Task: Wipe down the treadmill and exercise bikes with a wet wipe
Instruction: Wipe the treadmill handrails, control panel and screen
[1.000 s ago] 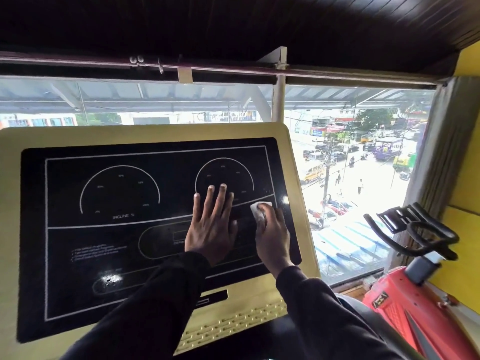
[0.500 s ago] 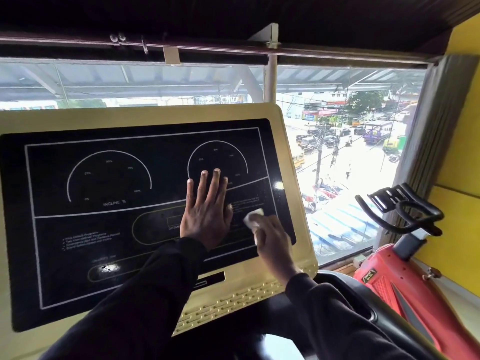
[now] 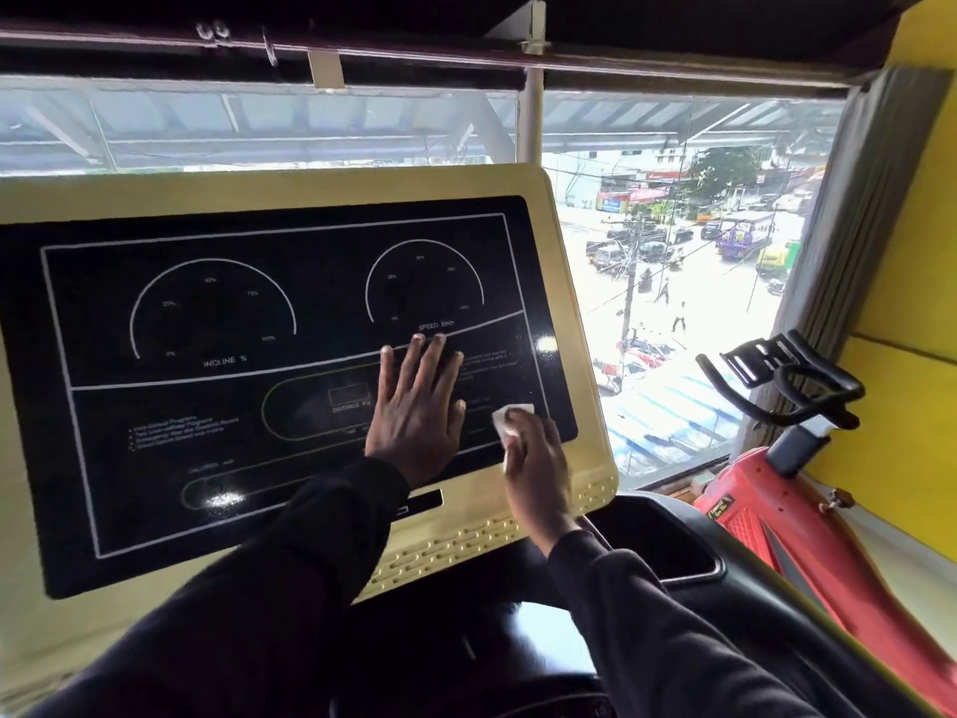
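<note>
Right hand (image 3: pixel 536 461) pinches wipe (image 3: pixel 510 418) against panel (image 3: pixel 207 432), lower-right corner; left hand (image 3: pixel 417 406) lies flat, fingers straight, just beside it; unwiped panel probably runs leftward, so left hand blocks that sweep; bike (image 3: pixel 777 489) well right.

The right hand (image 3: pixel 536 458), gripping the wet wipe (image 3: pixel 510 418), sits lower on the treadmill console (image 3: pixel 259 458) than a second ago, having travelled toward 6 o'clock, close to the black panel's lower right corner.
</note>
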`<state>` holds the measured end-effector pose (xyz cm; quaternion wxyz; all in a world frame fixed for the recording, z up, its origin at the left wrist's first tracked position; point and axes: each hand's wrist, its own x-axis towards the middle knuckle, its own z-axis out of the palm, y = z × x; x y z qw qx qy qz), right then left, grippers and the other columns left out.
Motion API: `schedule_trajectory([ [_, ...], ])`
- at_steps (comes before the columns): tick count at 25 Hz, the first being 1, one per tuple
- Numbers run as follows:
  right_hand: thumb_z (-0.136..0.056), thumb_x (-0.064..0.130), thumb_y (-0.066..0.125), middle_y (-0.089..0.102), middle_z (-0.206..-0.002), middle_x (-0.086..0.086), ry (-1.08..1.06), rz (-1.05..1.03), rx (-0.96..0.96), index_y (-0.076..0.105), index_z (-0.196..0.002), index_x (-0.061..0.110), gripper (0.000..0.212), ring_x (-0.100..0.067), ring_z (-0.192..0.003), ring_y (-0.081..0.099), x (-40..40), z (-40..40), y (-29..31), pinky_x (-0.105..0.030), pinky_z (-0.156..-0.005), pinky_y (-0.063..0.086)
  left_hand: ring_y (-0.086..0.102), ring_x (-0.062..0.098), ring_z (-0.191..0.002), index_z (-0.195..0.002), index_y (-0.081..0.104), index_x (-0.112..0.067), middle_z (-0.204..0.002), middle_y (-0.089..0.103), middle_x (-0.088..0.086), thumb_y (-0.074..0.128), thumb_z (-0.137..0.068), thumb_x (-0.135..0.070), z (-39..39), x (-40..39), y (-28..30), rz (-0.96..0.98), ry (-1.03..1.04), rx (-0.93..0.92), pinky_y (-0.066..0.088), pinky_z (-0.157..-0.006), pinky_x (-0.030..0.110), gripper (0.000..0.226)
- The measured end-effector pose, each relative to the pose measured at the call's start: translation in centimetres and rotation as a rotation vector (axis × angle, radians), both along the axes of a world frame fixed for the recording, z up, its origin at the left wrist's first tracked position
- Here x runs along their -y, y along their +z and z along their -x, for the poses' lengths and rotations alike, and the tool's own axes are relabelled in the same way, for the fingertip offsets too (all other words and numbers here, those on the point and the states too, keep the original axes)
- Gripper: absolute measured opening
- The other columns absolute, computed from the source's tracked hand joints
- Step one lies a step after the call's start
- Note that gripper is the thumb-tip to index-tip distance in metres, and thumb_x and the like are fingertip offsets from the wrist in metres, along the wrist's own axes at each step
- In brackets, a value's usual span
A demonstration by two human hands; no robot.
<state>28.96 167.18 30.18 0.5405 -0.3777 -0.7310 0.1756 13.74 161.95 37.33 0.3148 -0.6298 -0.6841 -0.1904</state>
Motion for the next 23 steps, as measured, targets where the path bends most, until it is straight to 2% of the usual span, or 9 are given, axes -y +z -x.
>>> schedule_trajectory([
  [3,-0.093,-0.001,0.054,0.05,-0.099,0.008,0.181,-0.19,0.154,0.059,-0.113,0.026,0.035,0.004,-0.085,0.049,1.4,-0.6,-2.0,-0.002,-0.07,0.045,0.01,0.031,-0.15,-0.151,0.034,-0.01,-0.162,0.021,0.012,0.028,-0.096,-0.04,-0.4,0.3,-2.2,0.042,0.057,-0.132,-0.003,-0.121,0.051,0.064],
  [7,-0.095,-0.002,0.049,0.056,-0.109,-0.003,-0.064,0.06,-0.056,0.06,-0.117,0.014,0.029,-0.01,-0.091,0.057,-0.7,-2.3,-2.8,-0.03,-0.077,0.057,0.011,0.033,-0.15,-0.151,0.031,-0.011,-0.163,0.018,0.011,0.028,-0.095,-0.044,-0.4,0.0,-2.1,0.043,0.081,-0.123,-0.002,-0.121,0.053,0.065],
  [8,-0.095,0.0,0.048,0.056,-0.112,-0.004,-0.079,0.084,-0.059,0.058,-0.118,0.014,0.029,-0.012,-0.093,0.058,-0.3,-2.0,-3.0,-0.031,-0.078,0.056,0.012,0.034,-0.15,-0.151,0.031,-0.011,-0.163,0.018,0.011,0.027,-0.095,-0.044,-0.5,0.0,-2.1,0.046,0.082,-0.116,0.0,-0.121,0.054,0.066],
  [12,-0.093,0.003,0.053,0.057,-0.106,-0.003,0.12,-0.111,0.172,0.049,-0.108,0.021,0.024,-0.006,-0.083,0.051,2.9,-1.6,-4.7,-0.022,-0.065,0.048,0.011,0.034,-0.15,-0.152,0.031,-0.011,-0.163,0.017,0.011,0.029,-0.095,-0.045,-0.7,0.2,-2.4,0.058,0.076,-0.108,0.005,-0.121,0.056,0.066],
  [15,-0.093,0.004,0.054,0.057,-0.103,-0.004,-0.062,0.065,0.007,0.054,-0.104,0.014,0.015,-0.011,-0.081,0.052,2.2,-2.0,-5.2,-0.036,-0.065,0.053,0.011,0.034,-0.151,-0.152,0.03,-0.011,-0.164,0.016,0.011,0.04,-0.096,-0.042,-0.7,0.3,-2.4,0.049,0.071,-0.097,0.004,-0.121,0.055,0.065],
  [17,-0.094,0.005,0.054,0.058,-0.105,-0.003,-0.024,0.066,-0.007,0.056,-0.107,0.017,0.018,-0.012,-0.083,0.055,3.2,-1.4,-5.2,-0.027,-0.069,0.052,0.01,0.034,-0.151,-0.152,0.029,-0.011,-0.164,0.015,0.011,0.042,-0.096,-0.042,-0.7,0.4,-2.4,0.041,0.072,-0.092,0.003,-0.121,0.055,0.066],
  [19,-0.094,0.008,0.057,0.058,-0.104,-0.001,0.167,-0.081,0.158,0.06,-0.111,0.021,0.021,-0.009,-0.084,0.056,5.1,-0.7,-5.9,-0.015,-0.07,0.048,0.009,0.034,-0.151,-0.153,0.028,-0.011,-0.164,0.015,0.011,0.038,-0.097,-0.042,-0.7,0.4,-2.5,0.034,0.066,-0.097,0.001,-0.121,0.054,0.064],
  [21,-0.093,0.011,0.061,0.058,-0.1,-0.001,0.228,-0.17,0.252,0.063,-0.112,0.021,0.022,-0.005,-0.079,0.054,5.5,-0.9,-6.5,-0.014,-0.066,0.051,0.01,0.034,-0.15,-0.152,0.028,-0.011,-0.163,0.015,0.011,0.034,-0.096,-0.043,-0.7,0.3,-2.5,0.03,0.065,-0.102,0.002,-0.121,0.055,0.065],
  [23,-0.091,0.009,0.062,0.058,-0.098,0.001,0.114,-0.094,0.116,0.066,-0.109,0.022,0.022,-0.005,-0.076,0.055,4.8,-1.0,-6.4,-0.018,-0.064,0.053,0.009,0.034,-0.151,-0.153,0.026,-0.011,-0.164,0.014,0.011,0.034,-0.097,-0.043,-0.8,0.3,-2.6,0.041,0.071,-0.11,0.002,-0.121,0.054,0.065],
])
